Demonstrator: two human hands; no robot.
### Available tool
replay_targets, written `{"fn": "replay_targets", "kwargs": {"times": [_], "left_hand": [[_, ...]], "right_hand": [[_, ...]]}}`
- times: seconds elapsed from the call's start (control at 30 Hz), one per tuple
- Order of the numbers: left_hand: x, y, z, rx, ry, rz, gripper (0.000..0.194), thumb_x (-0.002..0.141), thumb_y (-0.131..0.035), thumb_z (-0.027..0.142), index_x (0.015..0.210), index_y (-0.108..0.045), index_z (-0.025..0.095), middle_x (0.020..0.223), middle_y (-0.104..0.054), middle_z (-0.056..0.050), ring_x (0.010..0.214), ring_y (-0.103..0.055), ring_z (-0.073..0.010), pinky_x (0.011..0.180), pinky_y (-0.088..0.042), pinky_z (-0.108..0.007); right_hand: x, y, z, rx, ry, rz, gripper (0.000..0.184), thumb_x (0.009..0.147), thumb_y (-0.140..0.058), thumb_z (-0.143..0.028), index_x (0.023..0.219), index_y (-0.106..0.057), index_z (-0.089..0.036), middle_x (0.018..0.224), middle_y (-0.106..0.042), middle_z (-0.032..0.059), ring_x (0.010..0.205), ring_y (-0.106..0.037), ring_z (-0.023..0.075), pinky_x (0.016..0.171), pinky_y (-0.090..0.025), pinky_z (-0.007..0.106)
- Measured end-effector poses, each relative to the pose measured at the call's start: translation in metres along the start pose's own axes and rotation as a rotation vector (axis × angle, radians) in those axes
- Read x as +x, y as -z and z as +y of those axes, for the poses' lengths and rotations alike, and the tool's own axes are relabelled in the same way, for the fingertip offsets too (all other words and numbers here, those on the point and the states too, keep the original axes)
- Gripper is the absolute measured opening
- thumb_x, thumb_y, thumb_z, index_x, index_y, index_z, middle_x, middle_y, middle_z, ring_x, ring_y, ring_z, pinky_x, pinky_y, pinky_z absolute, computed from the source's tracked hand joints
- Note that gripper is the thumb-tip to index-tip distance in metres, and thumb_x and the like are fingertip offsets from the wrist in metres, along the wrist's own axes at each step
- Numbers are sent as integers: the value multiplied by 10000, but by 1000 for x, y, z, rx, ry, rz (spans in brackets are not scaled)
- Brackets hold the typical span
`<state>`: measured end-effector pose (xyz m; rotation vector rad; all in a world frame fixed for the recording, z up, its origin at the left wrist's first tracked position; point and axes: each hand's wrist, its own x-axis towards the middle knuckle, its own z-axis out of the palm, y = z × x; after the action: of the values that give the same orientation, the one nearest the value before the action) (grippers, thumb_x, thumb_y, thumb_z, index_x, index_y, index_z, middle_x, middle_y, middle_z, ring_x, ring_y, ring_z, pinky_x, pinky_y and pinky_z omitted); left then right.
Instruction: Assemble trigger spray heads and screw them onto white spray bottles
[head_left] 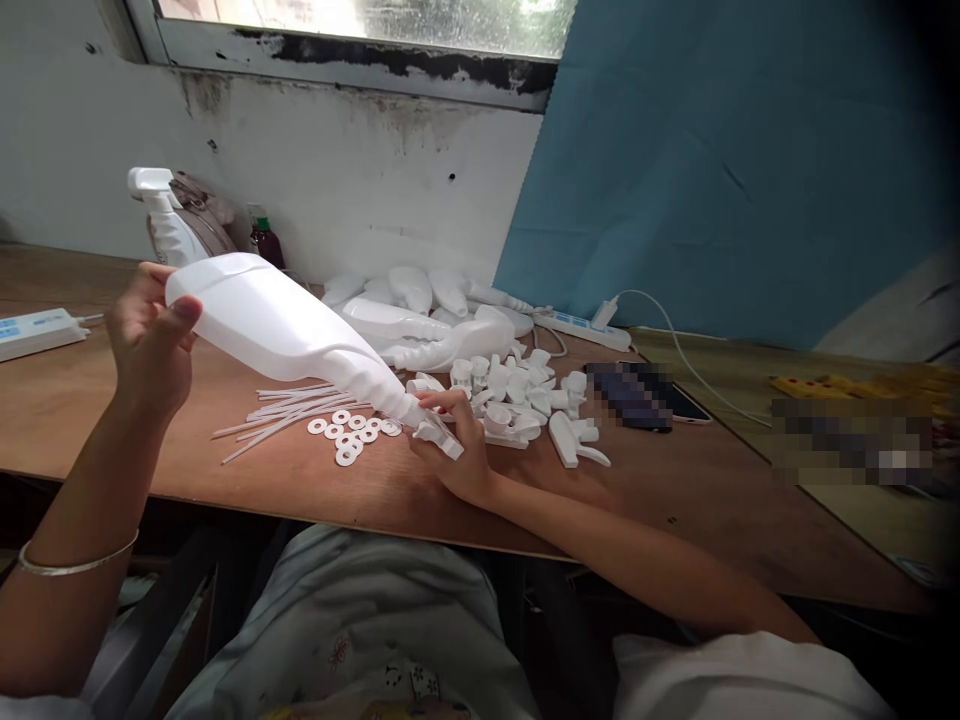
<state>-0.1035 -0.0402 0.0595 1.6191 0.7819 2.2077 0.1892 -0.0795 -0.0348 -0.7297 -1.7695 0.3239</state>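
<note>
Bottle (262, 310): one, held tilted above the worktop (652, 480), base gripped by the left hand (154, 345).
Spray head (439, 437): one, pinched at the bottle's neck by the right hand (465, 450) (seating unclear).
Risk: crooked fitting, possibly caused by tilt.
Washers (351, 440): about twelve, below the bottle.
Loose heads (514, 385): piled right of the bottle, uncountable.

The brown wooden table (525, 525) bears a heap of white bottles (465, 345) near its far edge. Nearer its front edge, thin white tubes (285, 413) and flat white rings (345, 464) lie beside piled spray heads (517, 387). A power strip (34, 335) lies towards its left edge.
</note>
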Motion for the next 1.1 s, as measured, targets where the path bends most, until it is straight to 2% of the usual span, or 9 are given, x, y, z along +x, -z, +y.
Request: {"fn": "replay_targets", "kwargs": {"times": [0.1,0.27,0.4,0.63,0.8,0.93,1.0,1.1], "left_hand": [[1,4,2,45,-47,-29,434,474,-767,457,690,-563,141,538,-408,44,473,-340,-66,478,-242,-200],[2,6,10,117,-213,-63,359,546,-742,447,682,-639,131,536,-438,36,531,-397,-74,547,-293,-212],[3,4,15,109,-299,-119,321,589,-724,406,803,-713,167,573,-483,28,576,-423,-79,615,-317,-228],[3,8,19,75,-253,-212,370,571,-738,333,913,-713,191,778,-599,-4,762,-509,-143,726,-386,-276],[2,15,21,129,-181,-287,429,550,-773,249,961,-679,170,856,-633,-29,803,-551,-168,784,-424,-333],[2,20,16,230,-141,-374,501,543,-769,193,1019,-613,174,982,-619,-65,961,-560,-209,868,-424,-382],[3,21,14,329,-157,-363,502,529,-762,184,1002,-594,176,983,-611,-58,975,-557,-204,871,-437,-380],[4,20,12,460,-212,-261,473,479,-772,195,915,-590,171,894,-608,-27,842,-573,-159,726,-493,-295]], "right_hand": [[-2,-2,0,22,-64,2,325,689,-648,-219,963,-474,-236,925,-592,25,804,-562,165,693,-459,304],[0,-1,-8,92,-83,-29,271,693,-644,-270,908,-489,-218,795,-585,4,698,-554,138,592,-455,260],[2,1,-12,161,-90,-77,255,693,-635,-269,882,-477,-204,687,-566,-30,561,-514,103,523,-424,239],[4,3,-9,233,-203,-91,231,695,-631,-301,833,-469,-210,691,-566,-30,559,-494,107,526,-418,255],[5,3,-10,288,-224,-133,232,696,-615,-316,829,-450,-221,723,-564,-33,569,-501,104,523,-429,251],[5,3,-10,261,-215,-122,255,680,-630,-327,823,-451,-215,708,-558,-34,585,-500,108,562,-442,263],[4,2,-10,264,-216,-115,245,688,-626,-314,832,-455,-212,711,-555,-31,589,-499,108,555,-440,262],[4,2,-9,269,-229,-118,244,696,-622,-315,844,-453,-218,688,-539,-41,556,-483,99,517,-425,251]]}}
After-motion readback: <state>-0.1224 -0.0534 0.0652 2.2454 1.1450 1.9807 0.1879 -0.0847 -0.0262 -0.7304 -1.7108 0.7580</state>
